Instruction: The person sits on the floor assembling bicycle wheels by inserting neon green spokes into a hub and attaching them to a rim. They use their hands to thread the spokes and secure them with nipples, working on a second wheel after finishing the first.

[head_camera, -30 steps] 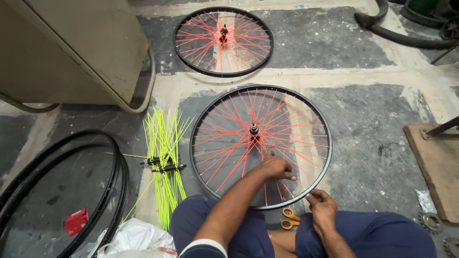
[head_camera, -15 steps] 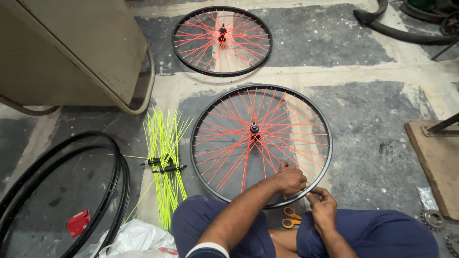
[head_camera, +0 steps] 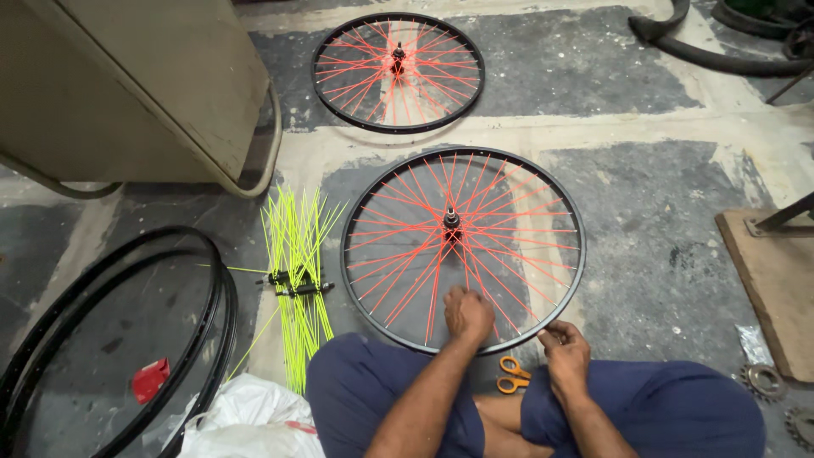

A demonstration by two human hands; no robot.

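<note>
Wheel point(head_camera: 398, 246) flat on floor, orange spokes point(head_camera: 428, 284) under left-hand fingers point(head_camera: 462, 307).

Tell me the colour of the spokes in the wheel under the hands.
Orange-red spokes in a black rim, clearest in the head view.

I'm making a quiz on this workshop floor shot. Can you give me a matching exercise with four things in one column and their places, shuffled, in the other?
Things:
1. Scissors
2. Yellow spokes
3. Bare rims
4. Second red-spoked wheel

Places:
A. Far side of the floor, beyond the near wheel
B. Far left, on the dark floor
C. Between the person's knees, by the near wheel's rim
D. Between the bare rims and the near wheel

Pairs: 1-C, 2-D, 3-B, 4-A
</note>
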